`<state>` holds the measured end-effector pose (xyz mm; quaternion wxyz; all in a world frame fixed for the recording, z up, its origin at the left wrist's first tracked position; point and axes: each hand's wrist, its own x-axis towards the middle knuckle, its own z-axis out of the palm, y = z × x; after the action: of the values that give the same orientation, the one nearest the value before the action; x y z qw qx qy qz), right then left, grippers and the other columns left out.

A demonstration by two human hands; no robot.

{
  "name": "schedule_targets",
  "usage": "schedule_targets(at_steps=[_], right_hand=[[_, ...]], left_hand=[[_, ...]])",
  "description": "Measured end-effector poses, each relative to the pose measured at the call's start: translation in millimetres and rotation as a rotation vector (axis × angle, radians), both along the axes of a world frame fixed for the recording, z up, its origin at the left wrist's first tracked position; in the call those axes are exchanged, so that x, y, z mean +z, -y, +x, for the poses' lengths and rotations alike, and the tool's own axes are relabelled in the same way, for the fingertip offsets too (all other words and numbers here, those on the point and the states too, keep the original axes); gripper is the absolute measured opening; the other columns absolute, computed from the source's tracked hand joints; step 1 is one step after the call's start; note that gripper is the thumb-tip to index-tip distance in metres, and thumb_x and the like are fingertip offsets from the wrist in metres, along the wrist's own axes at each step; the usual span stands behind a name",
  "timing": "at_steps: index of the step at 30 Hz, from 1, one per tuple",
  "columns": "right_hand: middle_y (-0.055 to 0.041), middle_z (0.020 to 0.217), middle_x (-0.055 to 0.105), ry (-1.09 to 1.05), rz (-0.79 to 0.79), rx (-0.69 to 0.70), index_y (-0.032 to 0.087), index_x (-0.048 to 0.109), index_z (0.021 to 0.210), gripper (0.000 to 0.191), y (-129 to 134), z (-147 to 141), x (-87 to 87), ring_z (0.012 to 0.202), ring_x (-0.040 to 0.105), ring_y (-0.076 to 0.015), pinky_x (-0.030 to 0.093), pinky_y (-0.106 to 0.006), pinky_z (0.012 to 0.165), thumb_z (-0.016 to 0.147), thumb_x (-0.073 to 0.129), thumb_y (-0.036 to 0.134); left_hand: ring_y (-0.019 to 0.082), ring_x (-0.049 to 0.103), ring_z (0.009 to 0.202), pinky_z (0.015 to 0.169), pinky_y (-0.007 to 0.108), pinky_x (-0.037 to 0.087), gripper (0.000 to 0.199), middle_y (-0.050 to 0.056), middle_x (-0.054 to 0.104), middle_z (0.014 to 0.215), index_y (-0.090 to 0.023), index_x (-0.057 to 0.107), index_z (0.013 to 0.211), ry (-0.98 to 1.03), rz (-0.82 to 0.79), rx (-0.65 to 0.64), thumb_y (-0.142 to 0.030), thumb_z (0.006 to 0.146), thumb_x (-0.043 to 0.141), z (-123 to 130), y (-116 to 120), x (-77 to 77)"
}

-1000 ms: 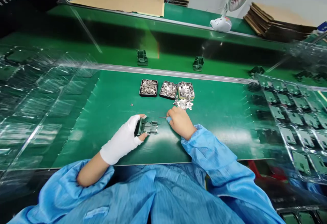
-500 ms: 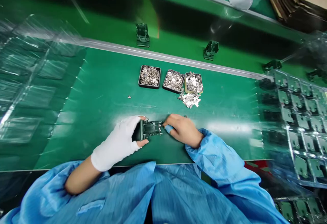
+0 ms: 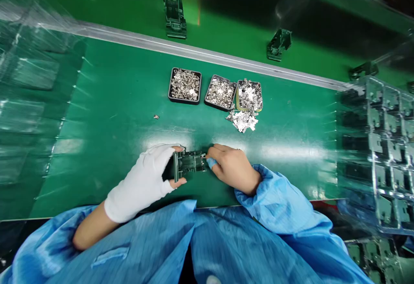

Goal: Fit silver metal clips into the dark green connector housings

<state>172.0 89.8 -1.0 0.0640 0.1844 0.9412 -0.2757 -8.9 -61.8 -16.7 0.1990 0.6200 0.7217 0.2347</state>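
The glossy green tabletop (image 3: pixel 129 81) has a metal strip (image 3: pixel 226 60) along its far edge. Near its front edge, the gloved left hand (image 3: pixel 140 181) grips a green part (image 3: pixel 190 162). The right hand (image 3: pixel 230 168) is now at the part's right end; one second earlier, a gap separates them. What this hand holds, I cannot tell.

Two hands (image 3: pixel 145 178) (image 3: pixel 231 167), one green part (image 3: pixel 191 162)! Three dishes (image 3: pixel 184 101) (image 3: pixel 217 105) (image 3: pixel 238 99) near the back edge of the bench (image 3: pixel 123 89), one heap (image 3: pixel 244 121), one stray metal bit (image 3: pixel 156 116), and beyond, at least three more green parts (image 3: pixel 175 18) (image 3: pixel 279 45) (image 3: pixel 364 71)!
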Motion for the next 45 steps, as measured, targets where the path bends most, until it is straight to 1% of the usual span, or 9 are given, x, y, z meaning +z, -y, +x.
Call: schedule_targets(at_steps=[8,18,24,28,34,37,39,42,45], right_hand=[[0.0009,0.091,0.066,-0.069,-0.221,-0.035,0.021,0.060,0.089,0.017,-12,8,-1.5,0.080,0.061,-0.0141,0.040,-0.024,0.068,0.081,0.051,0.010],[-0.0053,0.089,0.065,0.080,-0.041,0.042,0.020,0.060,0.096,0.020,1,6,7.6,0.076,0.060,-0.0197,0.039,-0.028,0.060,0.081,0.051,0.010],[-0.0087,0.114,0.062,-0.407,-0.139,-0.076,0.019,0.061,0.102,0.016,-13,8,1.6,0.105,0.056,-0.0217,0.043,-0.037,0.092,0.089,0.055,0.026],[-0.0068,0.098,0.065,-0.566,-0.223,-0.089,0.018,0.057,0.091,0.012,-3,1,1.5,0.092,0.060,-0.0159,0.047,-0.031,0.086,0.090,0.055,0.030],[-0.0052,0.106,0.066,-0.560,0.298,0.295,0.019,0.058,0.095,0.015,15,3,0.0,0.100,0.057,-0.0167,0.024,-0.042,0.111,0.093,0.044,0.020],[-0.0059,0.118,0.062,-0.562,0.288,0.397,0.019,0.057,0.108,0.021,1,10,2.6,0.110,0.053,-0.0181,0.025,-0.043,0.110,0.090,0.048,0.024],[-0.0064,0.116,0.062,-0.585,0.226,0.207,0.020,0.057,0.112,0.025,-23,20,4.4,0.110,0.053,-0.0190,0.033,-0.042,0.104,0.090,0.049,0.026],[-0.0080,0.101,0.064,-0.493,0.244,-0.341,0.018,0.062,0.099,0.024,-66,37,2.2,0.098,0.055,-0.0204,0.043,-0.037,0.089,0.089,0.041,0.013],[-0.0091,0.102,0.061,-0.255,0.303,-0.441,0.018,0.064,0.101,0.031,-91,46,-5.6,0.095,0.052,-0.0226,0.042,-0.036,0.086,0.082,0.044,0.004]], left_hand=[[0.032,0.057,0.105,0.092,0.045,0.046,0.054,0.012,0.060,0.111,-0.019,0.049,0.116,-0.035,-0.001,-0.037,-0.054,0.076,0.062,1,-2,1.5],[0.033,0.059,0.105,0.093,0.045,0.046,0.054,0.010,0.061,0.112,-0.021,0.051,0.116,0.013,-0.010,0.012,-0.054,0.075,0.062,1,-1,1.7],[0.028,0.059,0.108,0.092,0.042,0.050,0.047,0.012,0.059,0.118,-0.020,0.045,0.117,0.036,0.172,0.104,-0.046,0.080,0.061,8,2,1.1],[0.029,0.053,0.118,0.100,0.045,0.046,0.065,0.016,0.050,0.132,-0.018,0.038,0.129,0.101,0.327,0.038,-0.056,0.080,0.058,9,6,-0.9],[0.034,0.051,0.120,0.098,0.048,0.045,0.073,0.016,0.050,0.133,-0.019,0.029,0.141,-0.155,0.317,-0.047,-0.058,0.083,0.050,10,-5,-1.5],[0.033,0.057,0.109,0.090,0.046,0.048,0.062,0.016,0.057,0.121,-0.017,0.039,0.134,-0.294,0.328,-0.158,-0.053,0.085,0.048,13,-11,-2.4],[0.033,0.057,0.107,0.089,0.046,0.049,0.060,0.018,0.057,0.120,-0.013,0.041,0.131,-0.333,0.320,-0.156,-0.052,0.085,0.046,13,-12,-3.4],[0.033,0.055,0.109,0.091,0.045,0.048,0.062,0.018,0.055,0.121,-0.012,0.039,0.131,-0.343,0.310,-0.193,-0.054,0.085,0.044,11,-11,-4.0],[0.031,0.053,0.115,0.096,0.042,0.046,0.061,0.017,0.052,0.125,-0.014,0.035,0.134,-0.300,0.311,-0.275,-0.052,0.087,0.040,11,-13,-1.5]])
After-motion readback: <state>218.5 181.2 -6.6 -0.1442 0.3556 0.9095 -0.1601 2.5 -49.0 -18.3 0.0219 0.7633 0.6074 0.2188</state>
